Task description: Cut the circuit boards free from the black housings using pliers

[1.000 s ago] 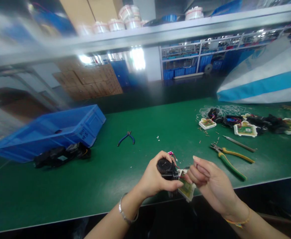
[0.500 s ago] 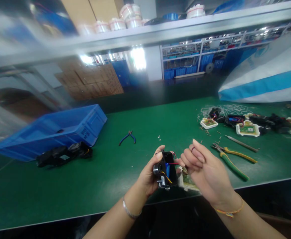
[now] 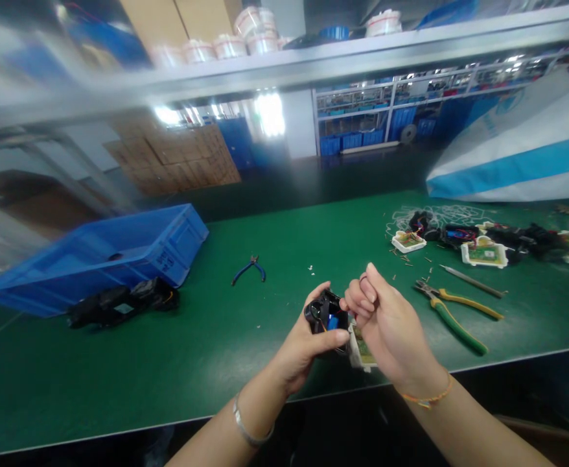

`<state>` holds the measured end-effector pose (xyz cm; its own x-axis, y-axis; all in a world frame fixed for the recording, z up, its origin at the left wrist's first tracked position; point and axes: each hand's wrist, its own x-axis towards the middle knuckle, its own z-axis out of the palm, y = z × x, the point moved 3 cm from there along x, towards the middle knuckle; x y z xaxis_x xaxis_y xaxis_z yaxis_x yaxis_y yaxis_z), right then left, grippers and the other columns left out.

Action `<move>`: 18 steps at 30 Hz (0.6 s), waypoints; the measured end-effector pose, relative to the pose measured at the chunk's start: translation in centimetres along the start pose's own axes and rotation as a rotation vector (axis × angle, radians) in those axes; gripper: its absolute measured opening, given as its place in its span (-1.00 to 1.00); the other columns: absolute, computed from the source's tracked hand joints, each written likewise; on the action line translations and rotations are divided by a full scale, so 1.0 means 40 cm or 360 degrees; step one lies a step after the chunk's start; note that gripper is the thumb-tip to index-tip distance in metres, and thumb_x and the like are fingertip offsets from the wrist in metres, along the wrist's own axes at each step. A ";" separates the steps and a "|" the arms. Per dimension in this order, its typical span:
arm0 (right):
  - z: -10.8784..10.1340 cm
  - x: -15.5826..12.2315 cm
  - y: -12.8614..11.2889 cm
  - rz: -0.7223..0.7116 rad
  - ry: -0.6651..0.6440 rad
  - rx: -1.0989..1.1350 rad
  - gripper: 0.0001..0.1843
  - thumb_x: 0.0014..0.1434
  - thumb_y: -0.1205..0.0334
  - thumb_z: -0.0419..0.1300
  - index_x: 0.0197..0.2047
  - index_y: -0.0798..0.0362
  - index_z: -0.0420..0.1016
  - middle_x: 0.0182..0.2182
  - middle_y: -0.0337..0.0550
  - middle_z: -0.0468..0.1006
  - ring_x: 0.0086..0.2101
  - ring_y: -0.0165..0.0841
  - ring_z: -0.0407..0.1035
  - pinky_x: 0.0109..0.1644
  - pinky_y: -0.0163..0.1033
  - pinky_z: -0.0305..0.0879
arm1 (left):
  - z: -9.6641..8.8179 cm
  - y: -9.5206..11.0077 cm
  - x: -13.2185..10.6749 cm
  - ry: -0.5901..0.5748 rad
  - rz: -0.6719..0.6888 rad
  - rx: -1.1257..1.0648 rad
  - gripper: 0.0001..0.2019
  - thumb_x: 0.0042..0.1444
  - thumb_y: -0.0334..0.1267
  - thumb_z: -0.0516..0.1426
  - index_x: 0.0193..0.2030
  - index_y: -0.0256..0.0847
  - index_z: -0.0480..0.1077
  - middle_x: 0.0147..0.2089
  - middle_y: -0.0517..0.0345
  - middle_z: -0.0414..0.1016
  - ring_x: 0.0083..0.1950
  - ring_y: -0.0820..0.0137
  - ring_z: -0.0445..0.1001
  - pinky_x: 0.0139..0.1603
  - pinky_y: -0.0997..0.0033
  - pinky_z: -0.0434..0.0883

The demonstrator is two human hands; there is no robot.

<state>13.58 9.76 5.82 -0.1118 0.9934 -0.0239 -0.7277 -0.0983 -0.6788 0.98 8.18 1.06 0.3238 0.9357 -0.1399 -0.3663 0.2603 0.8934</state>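
Note:
My left hand (image 3: 302, 347) is closed around a small black plastic housing (image 3: 317, 312) above the bench's front part. Inside the housing a blue part (image 3: 333, 322) shows, with a bit of yellow wire. My right hand (image 3: 386, 324) is curled at the housing's right edge, its index fingertip at the opening. What its fingers grip, if anything, is hidden. Below and between the hands is a green circuit board in a white frame (image 3: 361, 350), partly covered by my right hand.
Green-and-yellow pliers (image 3: 452, 314) and a metal rod-like tool (image 3: 474, 281) lie at right. Behind them are black housings with wires and white-framed boards (image 3: 485, 251). Small blue-handled cutters (image 3: 249, 270) lie mid-bench. At left stands a blue bin (image 3: 168, 253), with black units (image 3: 124, 303) before it.
My left hand has turned the housing, and its thumb has moved from the top to the near side. My right hand has shifted slightly left. The red wire seen earlier is now hidden.

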 end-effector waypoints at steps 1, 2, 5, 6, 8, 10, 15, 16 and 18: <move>0.003 -0.005 0.005 0.0026 -0.0028 -0.0008 -0.52 0.23 -0.04 0.10 -0.59 0.04 0.11 -0.63 -0.34 0.05 -0.54 -0.43 -0.02 -0.34 -0.25 0.09 | 0.003 0.000 0.002 0.0010 -0.0019 0.0032 -0.15 -0.14 -0.30 0.35 0.28 -0.02 0.05 0.23 -0.02 0.24 0.23 0.13 0.25 0.24 0.11 0.13; 0.005 -0.011 0.009 0.0053 -0.0057 -0.0015 -0.52 0.24 -0.02 0.09 -0.60 0.04 0.09 -0.64 -0.35 0.03 -0.55 -0.43 -0.03 -0.36 -0.26 0.07 | 0.004 0.001 0.003 0.0022 -0.0028 0.0054 -0.22 -0.09 -0.27 0.32 0.27 -0.05 0.08 0.19 -0.02 0.29 0.20 0.14 0.28 0.22 0.11 0.16; 0.006 -0.036 0.014 0.0098 -0.0086 -0.0009 -0.51 0.27 0.04 0.06 -0.62 0.04 0.04 -0.67 -0.36 -0.03 -0.58 -0.45 -0.11 -0.41 -0.26 0.01 | -0.006 0.013 0.006 0.0085 0.0059 0.0180 -0.21 -0.12 -0.26 0.33 0.26 -0.05 0.11 0.13 0.01 0.34 0.11 0.16 0.35 0.15 0.16 0.23; 0.004 -0.044 0.011 0.0103 -0.0069 0.0011 -0.50 0.27 0.06 0.06 -0.63 0.04 0.02 -0.67 -0.37 -0.05 -0.58 -0.45 -0.12 -0.42 -0.26 0.01 | -0.012 0.018 0.005 0.0091 0.0102 0.0232 -0.21 -0.14 -0.25 0.33 0.25 -0.06 0.12 0.12 0.02 0.35 0.09 0.16 0.35 0.14 0.17 0.24; -0.006 -0.054 0.001 0.0125 -0.0002 0.0095 -0.50 0.25 0.10 0.08 -0.64 0.04 -0.01 -0.68 -0.38 -0.08 -0.59 -0.46 -0.13 -0.41 -0.25 0.03 | -0.023 0.029 0.000 0.0035 0.0155 0.0305 -0.24 -0.12 -0.22 0.32 0.24 -0.10 0.15 0.09 0.00 0.37 0.07 0.14 0.36 0.11 0.18 0.26; -0.020 -0.052 -0.009 0.0213 0.0067 0.0211 -0.49 0.23 0.11 0.11 -0.64 0.03 -0.05 -0.68 -0.40 -0.13 -0.61 -0.47 -0.16 -0.43 -0.25 0.05 | -0.024 0.038 -0.007 -0.0103 0.0154 0.0354 -0.30 -0.09 -0.17 0.28 0.23 -0.16 0.19 0.10 -0.04 0.36 0.08 0.10 0.35 0.11 0.16 0.26; -0.066 -0.003 -0.029 0.0396 0.0129 0.0285 -0.49 0.18 0.16 0.15 -0.64 0.03 -0.08 -0.71 -0.46 -0.17 -0.66 -0.53 -0.26 -0.56 -0.28 -0.05 | 0.011 0.052 -0.028 -0.0322 0.0173 0.0658 -0.31 -0.13 -0.23 0.26 0.21 -0.16 0.22 0.24 -0.05 0.22 0.17 0.03 0.27 0.17 0.10 0.21; -0.082 0.010 -0.043 0.0392 0.0139 0.0252 -0.50 0.18 0.17 0.16 -0.64 0.03 -0.06 -0.72 -0.47 -0.15 -0.67 -0.54 -0.25 -0.57 -0.28 -0.08 | 0.014 0.053 -0.036 -0.0332 0.0192 0.0712 -0.31 -0.15 -0.24 0.26 0.20 -0.15 0.23 0.24 -0.05 0.22 0.17 0.03 0.26 0.18 0.11 0.20; -0.135 0.035 -0.103 0.0220 0.0225 0.0147 -0.52 0.17 0.22 0.17 -0.65 0.04 -0.01 -0.75 -0.46 -0.07 -0.69 -0.56 -0.19 -0.60 -0.27 -0.16 | -0.001 0.055 -0.060 -0.0309 0.0186 0.0745 -0.34 -0.17 -0.23 0.27 0.16 -0.15 0.27 0.18 -0.05 0.28 0.13 0.04 0.29 0.14 0.13 0.23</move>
<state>20.06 11.89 4.63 -0.1239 0.9678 -0.2191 -0.7718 -0.2328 -0.5917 -0.62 6.53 3.35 0.4761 0.8793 0.0146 0.0055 -0.0196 0.9998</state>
